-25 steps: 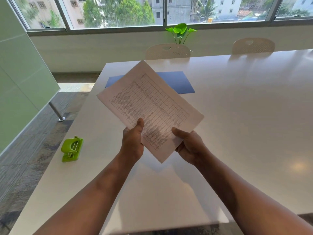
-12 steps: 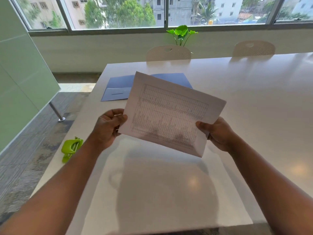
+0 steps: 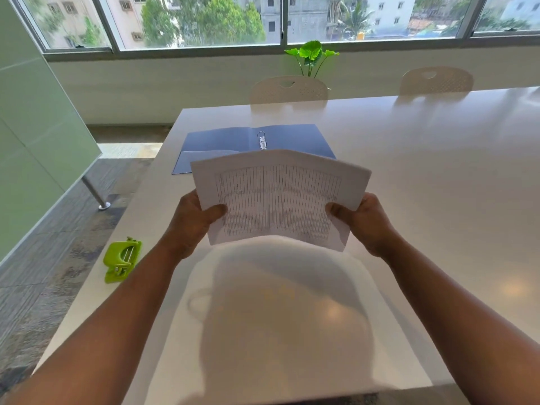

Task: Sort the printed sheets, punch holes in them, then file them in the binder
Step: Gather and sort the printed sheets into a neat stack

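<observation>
The person holds the printed sheets (image 3: 279,197) up above the white desk (image 3: 438,176), 1 hand at each short side. The left hand (image 3: 194,223) has its grip closed on the left edge, thumb lying across the printed face and the fingers hidden behind the paper. The right hand (image 3: 366,222) grips the right edge the same way, thumb on the front. Between the 2 hands the sheets bow upward in the middle, so the top edge forms a shallow peak; the face toward the camera carries a dense table of fine lines, too small to read. How many sheets are in the stack cannot be told.

Beyond the sheets, near the far-left corner of the desk, the blue binder (image 3: 292,138) lies open and flat, its metal rings (image 3: 262,140) standing at the spine — the sheets' top edge overlaps its near edge in this view without touching it. The green hole punch (image 3: 122,260) sits at the desk's left edge, well apart from the left forearm.

2 pale chairs (image 3: 289,90) stand at the far side of the desk, and a green plant (image 3: 311,55) rises behind the nearer one, below the windows (image 3: 193,21).
</observation>
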`<state>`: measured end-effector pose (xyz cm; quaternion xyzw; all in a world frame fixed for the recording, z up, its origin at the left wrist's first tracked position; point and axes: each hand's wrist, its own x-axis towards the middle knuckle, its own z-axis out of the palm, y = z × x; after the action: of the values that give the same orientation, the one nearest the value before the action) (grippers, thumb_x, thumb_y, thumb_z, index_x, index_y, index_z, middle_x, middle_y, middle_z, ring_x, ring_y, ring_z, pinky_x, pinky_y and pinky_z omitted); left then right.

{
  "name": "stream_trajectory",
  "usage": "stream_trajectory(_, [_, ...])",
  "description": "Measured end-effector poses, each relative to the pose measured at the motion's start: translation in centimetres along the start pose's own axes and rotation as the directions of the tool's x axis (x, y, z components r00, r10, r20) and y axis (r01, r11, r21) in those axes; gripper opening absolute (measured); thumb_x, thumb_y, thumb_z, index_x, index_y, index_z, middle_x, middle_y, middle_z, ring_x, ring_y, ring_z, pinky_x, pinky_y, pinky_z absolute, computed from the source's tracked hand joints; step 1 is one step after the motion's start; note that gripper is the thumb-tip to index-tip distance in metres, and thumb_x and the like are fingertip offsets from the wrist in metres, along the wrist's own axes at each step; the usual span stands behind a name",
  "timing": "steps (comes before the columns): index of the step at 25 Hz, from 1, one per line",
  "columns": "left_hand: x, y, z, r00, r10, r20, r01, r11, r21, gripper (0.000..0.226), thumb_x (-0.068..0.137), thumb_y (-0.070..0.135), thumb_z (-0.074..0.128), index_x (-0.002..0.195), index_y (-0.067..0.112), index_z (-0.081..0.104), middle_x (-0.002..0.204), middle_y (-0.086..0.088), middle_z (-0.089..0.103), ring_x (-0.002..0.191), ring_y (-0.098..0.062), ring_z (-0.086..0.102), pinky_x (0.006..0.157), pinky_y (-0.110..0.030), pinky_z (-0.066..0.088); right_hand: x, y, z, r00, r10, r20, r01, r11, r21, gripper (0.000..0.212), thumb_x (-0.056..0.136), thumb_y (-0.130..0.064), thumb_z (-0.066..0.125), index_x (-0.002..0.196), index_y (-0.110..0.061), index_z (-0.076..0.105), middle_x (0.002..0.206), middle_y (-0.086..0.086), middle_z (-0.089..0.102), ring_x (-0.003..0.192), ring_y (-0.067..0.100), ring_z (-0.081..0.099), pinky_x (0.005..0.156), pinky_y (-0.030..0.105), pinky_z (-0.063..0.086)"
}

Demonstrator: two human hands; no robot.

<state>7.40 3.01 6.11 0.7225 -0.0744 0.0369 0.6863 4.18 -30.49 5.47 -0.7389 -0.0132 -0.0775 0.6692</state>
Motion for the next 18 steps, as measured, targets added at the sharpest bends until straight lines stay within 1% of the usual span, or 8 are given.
stream_trajectory(2, [-0.6, -1.1, 0.5, 0.999, -0.046, -0.002, 0.046, 0.999, -0.005, 0.04, 0.089, -0.013, 0.065, 0.107, 0.023, 0.069, 0.093, 0.016, 0.079, 0.093, -0.013, 0.073, 0.076, -0.022, 0.06, -0.6, 1.2, 0.6, 0.999, 0.047, -0.012, -0.047, 0.999, -0.007, 0.024, 0.088, -0.001, 0.074, 0.096, -0.023, 0.077, 0.104, 0.008, 0.078, 0.094, 0.027, 0.072, 0.095, 0.058, 0.055])
stream_trajectory(4, [-1.1, -1.3, 0.7, 0.999, -0.043, -0.011, 0.043, 0.999, -0.018, 0.04, 0.083, -0.005, 0.077, 0.109, 0.024, 0.07, 0.098, 0.011, 0.079, 0.099, -0.02, 0.072, 0.078, -0.027, 0.061, -0.9, 1.4, 1.0, 0.998, 0.052, -0.023, -0.052, 0.998, 0.023, 0.027, 0.087, 0.001, 0.074, 0.096, -0.025, 0.077, 0.106, 0.009, 0.077, 0.099, 0.033, 0.072, 0.096, 0.059, 0.055])
stream_trajectory(6, [-1.0, -1.3, 0.6, 0.999, -0.022, -0.04, 0.019, 0.998, -0.059, 0.044, 0.073, 0.006, 0.087, 0.11, 0.024, 0.071, 0.103, 0.006, 0.079, 0.099, -0.021, 0.074, 0.08, -0.031, 0.062, -0.8, 1.4, 1.2, 0.999, 0.042, -0.027, -0.04, 0.998, 0.047, 0.029, 0.087, 0.002, 0.073, 0.096, -0.026, 0.078, 0.107, 0.009, 0.077, 0.102, 0.038, 0.072, 0.094, 0.058, 0.056])
stream_trajectory(8, [-1.1, -1.6, 0.7, 0.999, -0.027, -0.033, 0.025, 0.998, -0.06, 0.05, 0.068, 0.012, 0.09, 0.114, 0.023, 0.071, 0.109, 0.0, 0.078, 0.102, -0.022, 0.074, 0.085, -0.036, 0.062, -0.9, 1.6, 1.7, 0.998, 0.061, -0.014, -0.06, 0.997, 0.054, 0.03, 0.086, 0.002, 0.074, 0.096, -0.026, 0.077, 0.108, 0.009, 0.077, 0.103, 0.037, 0.072, 0.094, 0.057, 0.056])
stream_trajectory(11, [-1.6, -2.3, 1.3, 0.996, -0.085, 0.009, 0.085, 0.996, -0.012, 0.052, 0.074, 0.008, 0.088, 0.12, 0.019, 0.069, 0.117, -0.006, 0.075, 0.111, -0.028, 0.071, 0.094, -0.048, 0.059, -1.4, 2.2, 2.1, 0.996, 0.088, -0.003, -0.088, 0.995, 0.053, 0.031, 0.085, 0.004, 0.074, 0.096, -0.025, 0.076, 0.106, 0.007, 0.077, 0.101, 0.032, 0.073, 0.096, 0.056, 0.056])
stream_trajectory(12, [-1.6, -2.3, 1.2, 0.997, -0.083, -0.006, 0.083, 0.997, -0.005, 0.049, 0.075, 0.005, 0.086, 0.119, 0.02, 0.069, 0.117, -0.006, 0.075, 0.111, -0.028, 0.071, 0.094, -0.048, 0.059, -1.5, 1.9, 2.1, 0.997, 0.081, -0.01, -0.08, 0.994, 0.07, 0.033, 0.086, 0.006, 0.073, 0.095, -0.025, 0.076, 0.103, 0.004, 0.078, 0.097, 0.028, 0.074, 0.095, 0.053, 0.057])
stream_trajectory(15, [-1.2, -1.9, 1.1, 0.998, -0.029, -0.064, 0.03, 0.999, 0.013, 0.045, 0.078, 0.002, 0.083, 0.118, 0.019, 0.069, 0.113, 0.0, 0.075, 0.103, -0.019, 0.073, 0.085, -0.036, 0.062, -1.1, 1.3, 1.9, 0.999, 0.051, -0.017, -0.049, 0.993, 0.104, 0.034, 0.086, 0.008, 0.071, 0.094, -0.025, 0.075, 0.097, -0.005, 0.078, 0.09, 0.019, 0.074, 0.088, 0.043, 0.061])
stream_trajectory(18, [-1.6, -2.5, 1.5, 0.995, -0.058, -0.076, 0.063, 0.996, 0.068, 0.045, 0.08, 0.005, 0.084, 0.121, 0.017, 0.068, 0.109, 0.002, 0.075, 0.1, -0.02, 0.074, 0.087, -0.039, 0.062, -1.3, 2.1, 2.0, 0.996, 0.092, -0.017, -0.09, 0.992, 0.084, 0.03, 0.087, 0.006, 0.072, 0.094, -0.023, 0.075, 0.097, 0.0, 0.077, 0.096, 0.027, 0.074, 0.093, 0.049, 0.059])
